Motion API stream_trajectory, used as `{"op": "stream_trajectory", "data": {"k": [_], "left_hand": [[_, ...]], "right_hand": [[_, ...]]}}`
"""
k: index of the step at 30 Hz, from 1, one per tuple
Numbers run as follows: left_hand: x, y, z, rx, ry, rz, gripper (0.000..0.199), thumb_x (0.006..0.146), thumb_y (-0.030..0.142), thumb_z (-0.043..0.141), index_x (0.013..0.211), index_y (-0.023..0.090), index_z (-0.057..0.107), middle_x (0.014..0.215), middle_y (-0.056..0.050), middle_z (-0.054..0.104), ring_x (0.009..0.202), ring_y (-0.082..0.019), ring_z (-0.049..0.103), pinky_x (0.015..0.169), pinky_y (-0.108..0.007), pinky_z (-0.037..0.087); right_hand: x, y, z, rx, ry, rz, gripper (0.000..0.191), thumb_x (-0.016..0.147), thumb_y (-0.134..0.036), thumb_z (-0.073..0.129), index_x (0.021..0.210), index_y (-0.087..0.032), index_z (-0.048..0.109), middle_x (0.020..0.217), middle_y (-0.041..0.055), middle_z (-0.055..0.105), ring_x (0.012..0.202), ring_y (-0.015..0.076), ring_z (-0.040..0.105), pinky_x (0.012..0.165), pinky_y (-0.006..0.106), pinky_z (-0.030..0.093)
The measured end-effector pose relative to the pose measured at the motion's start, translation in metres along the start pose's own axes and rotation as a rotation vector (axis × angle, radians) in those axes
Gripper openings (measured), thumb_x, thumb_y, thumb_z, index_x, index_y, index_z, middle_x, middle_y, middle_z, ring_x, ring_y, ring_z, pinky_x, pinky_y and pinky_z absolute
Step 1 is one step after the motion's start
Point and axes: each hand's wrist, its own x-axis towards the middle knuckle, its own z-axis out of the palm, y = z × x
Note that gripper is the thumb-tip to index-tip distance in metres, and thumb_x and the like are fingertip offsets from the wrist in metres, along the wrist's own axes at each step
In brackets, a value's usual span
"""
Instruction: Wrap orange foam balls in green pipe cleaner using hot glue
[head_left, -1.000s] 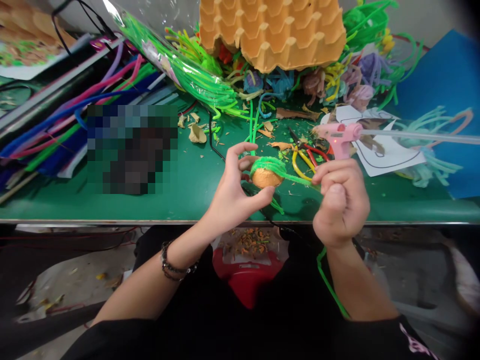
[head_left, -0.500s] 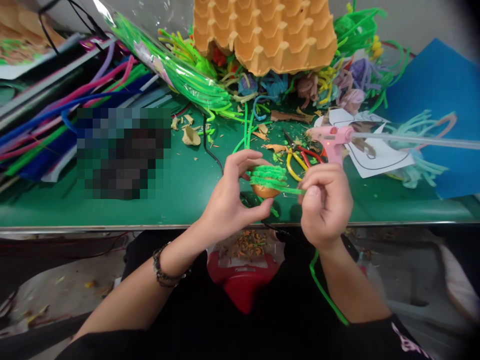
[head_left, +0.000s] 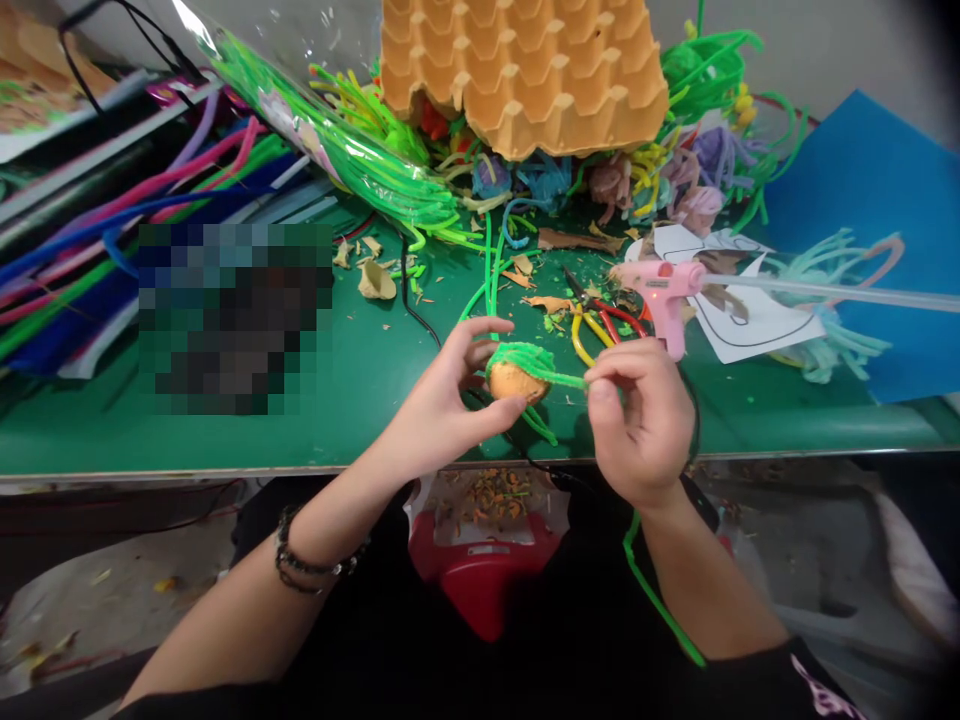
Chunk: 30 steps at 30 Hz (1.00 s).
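My left hand [head_left: 442, 395] grips a small rounded tan piece [head_left: 516, 384], which looks like an egg-carton cup, between thumb and fingers. Green pipe cleaner [head_left: 521, 355] is wound over the top of this piece. A strand of it runs taut to the right, where my right hand [head_left: 641, 415] pinches it between thumb and fingertips. The strand's long tail [head_left: 656, 590] hangs down past my right forearm. Just beyond my right hand lie a pink glue gun [head_left: 664, 290] and pliers with red and yellow handles [head_left: 600, 315].
A cardboard egg tray [head_left: 525, 80] rests on colourful pipe-cleaner bundles at the back. A bag of green pipe cleaners [head_left: 352, 160] lies left of it. Blue sheet [head_left: 832, 230] and white paper [head_left: 750, 310] are on the right. A red bin [head_left: 487, 570] with scraps sits below the table edge.
The tan piece has tilted in my left hand, so more of its bare underside shows. Both hands have shifted slightly left, with the green strand still stretched between them.
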Motion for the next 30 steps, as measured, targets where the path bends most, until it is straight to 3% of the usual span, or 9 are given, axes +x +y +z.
{"op": "stream_trajectory", "data": {"k": [4, 7, 13, 21, 30], "left_hand": [[0.000, -0.004, -0.001, 0.032, 0.031, 0.009, 0.043, 0.077, 0.021, 0.058, 0.117, 0.021, 0.043, 0.108, -0.009, 0.065, 0.091, -0.017, 0.066, 0.068, -0.025, 0.053], [0.000, -0.002, 0.001, 0.227, 0.104, 0.079, 0.043, 0.074, 0.021, 0.062, 0.115, 0.020, 0.049, 0.115, -0.008, 0.063, 0.101, -0.018, 0.063, 0.078, -0.028, 0.053], [0.001, 0.004, 0.004, 0.546, 0.191, 0.247, 0.041, 0.072, 0.015, 0.062, 0.111, 0.019, 0.051, 0.107, -0.005, 0.065, 0.097, -0.018, 0.060, 0.084, -0.032, 0.050], [0.000, 0.005, 0.006, 0.538, 0.171, 0.263, 0.038, 0.074, 0.018, 0.059, 0.111, 0.018, 0.051, 0.106, -0.005, 0.065, 0.096, -0.018, 0.061, 0.083, -0.030, 0.049], [0.001, 0.006, 0.006, 0.591, 0.154, 0.302, 0.038, 0.074, 0.018, 0.059, 0.111, 0.017, 0.052, 0.105, -0.006, 0.066, 0.096, -0.018, 0.060, 0.085, -0.030, 0.049]], "right_hand": [[0.000, 0.000, 0.001, -0.059, -0.067, -0.045, 0.018, 0.080, -0.014, 0.059, 0.094, -0.024, 0.057, 0.083, -0.0007, 0.059, 0.069, 0.0115, 0.052, 0.057, 0.026, 0.046], [-0.001, -0.001, 0.004, -0.067, -0.072, -0.012, 0.020, 0.079, -0.016, 0.062, 0.096, -0.024, 0.056, 0.085, -0.0006, 0.059, 0.067, 0.0107, 0.050, 0.052, 0.024, 0.046], [-0.002, -0.002, 0.009, -0.048, -0.056, 0.052, 0.021, 0.077, -0.019, 0.064, 0.096, -0.023, 0.056, 0.084, -0.0002, 0.057, 0.070, 0.0117, 0.051, 0.050, 0.024, 0.044], [0.000, -0.001, 0.004, -0.200, -0.085, -0.103, 0.020, 0.081, -0.012, 0.061, 0.095, -0.027, 0.061, 0.079, -0.0010, 0.053, 0.070, 0.0117, 0.053, 0.060, 0.028, 0.046], [0.001, -0.003, 0.001, -0.264, -0.063, -0.180, 0.024, 0.081, -0.006, 0.058, 0.094, -0.024, 0.065, 0.076, -0.0005, 0.049, 0.066, 0.0102, 0.049, 0.054, 0.026, 0.041]]}}
